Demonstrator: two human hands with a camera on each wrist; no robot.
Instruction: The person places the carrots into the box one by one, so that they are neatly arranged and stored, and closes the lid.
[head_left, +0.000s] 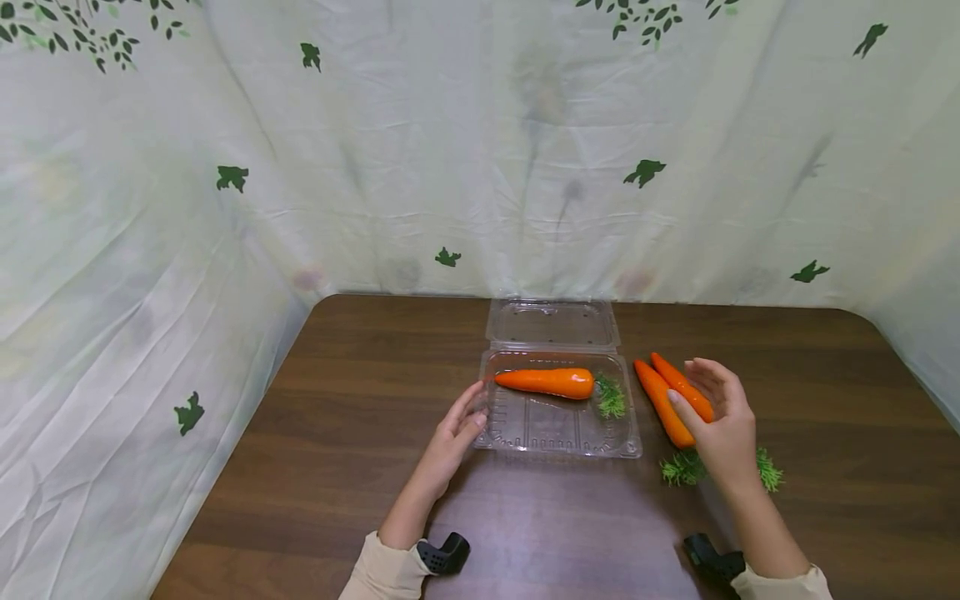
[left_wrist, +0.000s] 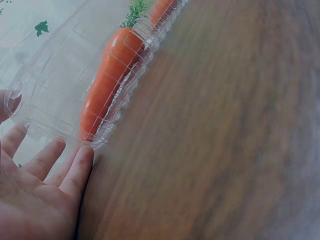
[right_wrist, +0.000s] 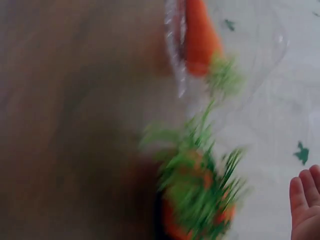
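A clear plastic clamshell box (head_left: 517, 429) lies on the table with its lid (head_left: 553, 323) folded back. Inside it is one orange carrot (head_left: 546, 382), its green top (head_left: 611, 398) toward the right wall. My left hand (head_left: 448, 446) touches the box's left side with fairly straight fingers (left_wrist: 77, 167). To the right of the box, two more carrots lie side by side, a left one (head_left: 662, 400) and a right one (head_left: 686, 390), with leafy tops (head_left: 681, 468) toward me. My right hand (head_left: 727, 429) hovers around the right carrot, thumb and fingers apart; contact cannot be told.
The brown wooden table (head_left: 360, 400) ends at a pale curtain (head_left: 420, 167) with a leaf print. A black wrist device (head_left: 444, 554) sits by the left sleeve, and another (head_left: 712, 560) by the right one. The right wrist view is blurred.
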